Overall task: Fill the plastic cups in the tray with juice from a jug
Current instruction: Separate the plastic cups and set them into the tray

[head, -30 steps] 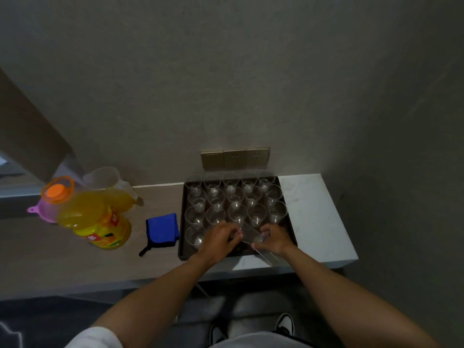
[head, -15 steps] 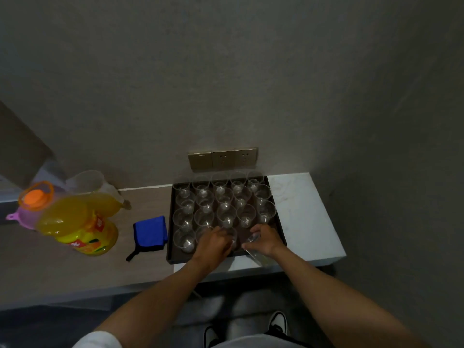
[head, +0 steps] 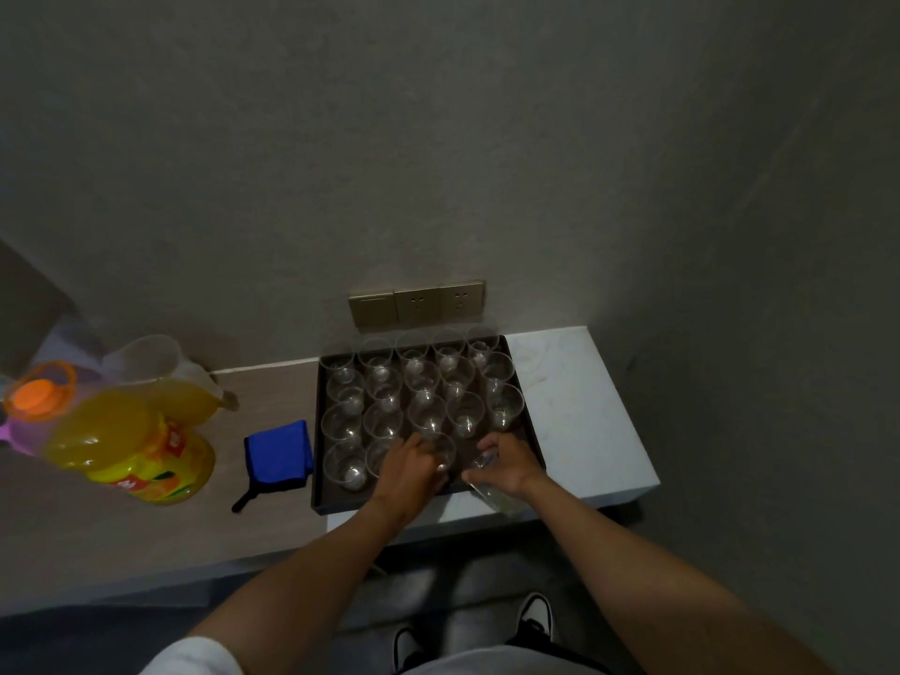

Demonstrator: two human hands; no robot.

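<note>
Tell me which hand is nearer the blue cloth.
Left. The left hand is over the tray's front row, just right of the blue cloth; the right hand is farther right.

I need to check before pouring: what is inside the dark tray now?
The tray holds rows of clear, empty cups. The left hand and right hand cover its near right part.

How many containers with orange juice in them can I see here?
2. A big bottle with an orange cap sits at the left end of the counter; a clear jug stands just behind it, toward the wall.
</note>
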